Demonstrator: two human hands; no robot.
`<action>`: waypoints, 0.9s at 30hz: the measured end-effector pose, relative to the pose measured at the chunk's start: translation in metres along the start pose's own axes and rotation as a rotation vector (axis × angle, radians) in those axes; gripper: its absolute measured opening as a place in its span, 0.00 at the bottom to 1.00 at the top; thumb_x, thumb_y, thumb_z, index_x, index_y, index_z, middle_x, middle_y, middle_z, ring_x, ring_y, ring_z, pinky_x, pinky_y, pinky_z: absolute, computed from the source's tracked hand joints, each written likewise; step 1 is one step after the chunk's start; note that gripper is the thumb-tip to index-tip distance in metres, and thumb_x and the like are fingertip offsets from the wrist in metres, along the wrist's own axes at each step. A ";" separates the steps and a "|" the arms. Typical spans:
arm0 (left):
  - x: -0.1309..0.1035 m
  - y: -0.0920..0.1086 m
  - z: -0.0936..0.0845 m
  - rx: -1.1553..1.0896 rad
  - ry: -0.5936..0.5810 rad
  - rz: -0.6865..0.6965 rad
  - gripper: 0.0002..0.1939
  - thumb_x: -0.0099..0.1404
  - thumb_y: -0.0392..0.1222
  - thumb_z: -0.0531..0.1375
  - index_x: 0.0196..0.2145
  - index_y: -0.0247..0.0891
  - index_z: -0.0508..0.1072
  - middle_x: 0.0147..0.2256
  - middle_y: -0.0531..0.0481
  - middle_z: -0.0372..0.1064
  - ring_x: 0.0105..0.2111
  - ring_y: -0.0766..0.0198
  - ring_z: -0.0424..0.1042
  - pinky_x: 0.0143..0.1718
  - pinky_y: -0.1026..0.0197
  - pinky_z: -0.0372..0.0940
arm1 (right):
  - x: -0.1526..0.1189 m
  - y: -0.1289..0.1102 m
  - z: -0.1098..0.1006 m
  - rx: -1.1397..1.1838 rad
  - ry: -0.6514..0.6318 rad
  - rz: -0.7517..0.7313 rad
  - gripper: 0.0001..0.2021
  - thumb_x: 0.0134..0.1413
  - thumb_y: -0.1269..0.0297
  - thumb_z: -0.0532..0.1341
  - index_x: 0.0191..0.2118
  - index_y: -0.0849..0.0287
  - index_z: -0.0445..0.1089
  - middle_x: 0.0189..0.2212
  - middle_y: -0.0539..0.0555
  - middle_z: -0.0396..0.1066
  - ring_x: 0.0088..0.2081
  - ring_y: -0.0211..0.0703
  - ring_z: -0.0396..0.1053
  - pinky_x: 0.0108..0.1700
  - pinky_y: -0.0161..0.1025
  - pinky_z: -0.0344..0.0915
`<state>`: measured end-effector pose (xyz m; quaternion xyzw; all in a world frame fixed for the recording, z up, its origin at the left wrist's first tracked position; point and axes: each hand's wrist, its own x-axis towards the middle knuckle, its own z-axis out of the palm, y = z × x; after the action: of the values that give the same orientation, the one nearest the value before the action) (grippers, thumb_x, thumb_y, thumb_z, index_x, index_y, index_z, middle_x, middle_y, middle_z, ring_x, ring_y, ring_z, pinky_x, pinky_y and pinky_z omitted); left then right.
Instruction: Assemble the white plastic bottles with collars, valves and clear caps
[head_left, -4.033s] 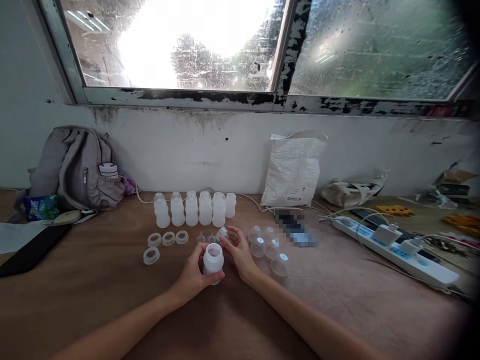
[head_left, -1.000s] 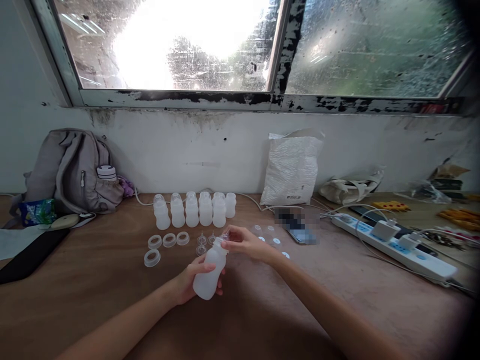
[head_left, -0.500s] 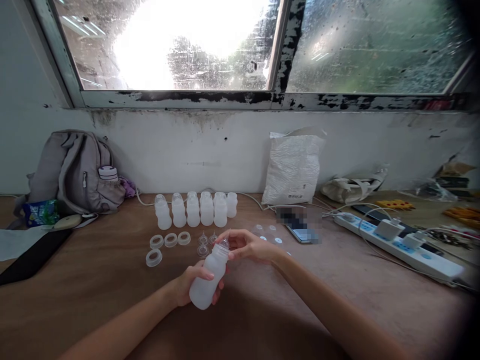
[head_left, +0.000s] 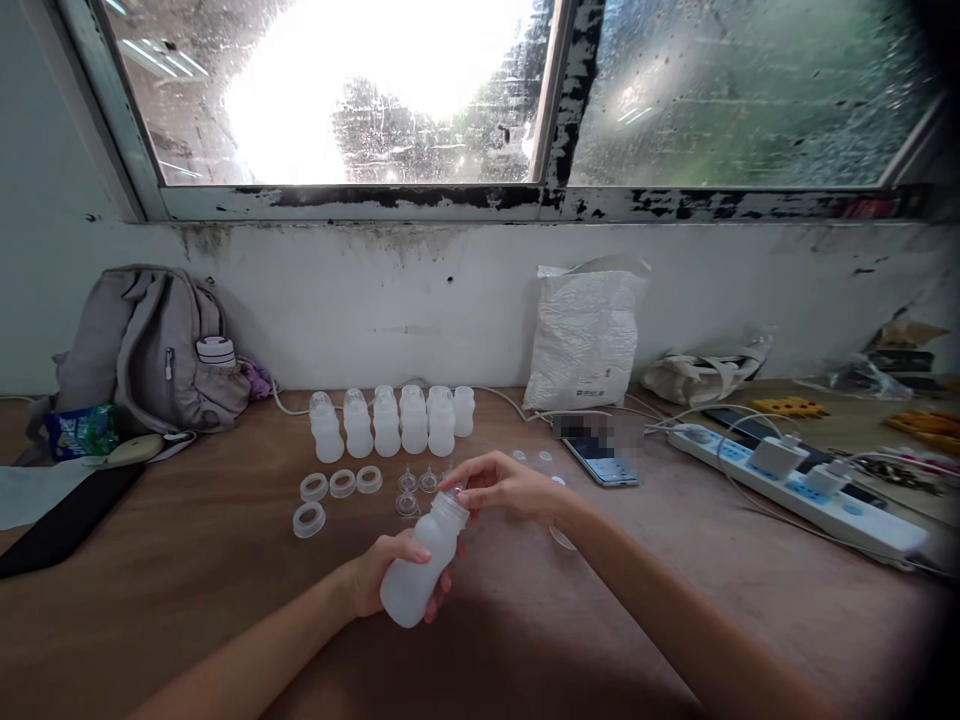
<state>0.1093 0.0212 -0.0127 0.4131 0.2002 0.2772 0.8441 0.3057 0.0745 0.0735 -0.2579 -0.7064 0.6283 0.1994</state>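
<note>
A frosted white bottle [head_left: 420,565], tilted with its neck to the upper right, is wrapped in the fingers of my left hand [head_left: 394,572]. At the bottle's mouth, my right hand [head_left: 495,487] pinches a clear nipple [head_left: 456,490], partly hidden by the fingers. Several clear nipples [head_left: 407,480] stand on the table just beyond the bottle. To their left lie several translucent rings [head_left: 343,484]. A row of frosted bottles [head_left: 386,425] stands behind, most with clear domed tops. Small clear discs [head_left: 545,457] lie right of my right hand.
On the brown table [head_left: 225,540], a phone [head_left: 600,455] and a white power strip [head_left: 795,490] with cables lie to the right. A white padded bag [head_left: 585,340] leans on the wall. A grey backpack [head_left: 142,350] and a black flat item [head_left: 71,520] are at the left.
The held bottle has shifted slightly right and down. My right fingers have moved slightly at its mouth, and the nipple there now shows less.
</note>
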 end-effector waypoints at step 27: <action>-0.001 0.006 0.011 0.142 0.006 -0.055 0.20 0.48 0.41 0.55 0.40 0.30 0.66 0.26 0.47 0.66 0.19 0.66 0.66 0.20 0.65 0.59 | -0.008 -0.009 -0.003 -0.676 0.096 -0.009 0.22 0.50 0.47 0.51 0.25 0.64 0.66 0.17 0.48 0.60 0.19 0.30 0.54 0.20 0.30 0.49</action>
<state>0.1129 0.0174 -0.0019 0.4652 0.2334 0.2402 0.8194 0.3130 0.0706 0.0830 -0.3354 -0.8657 0.3449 0.1382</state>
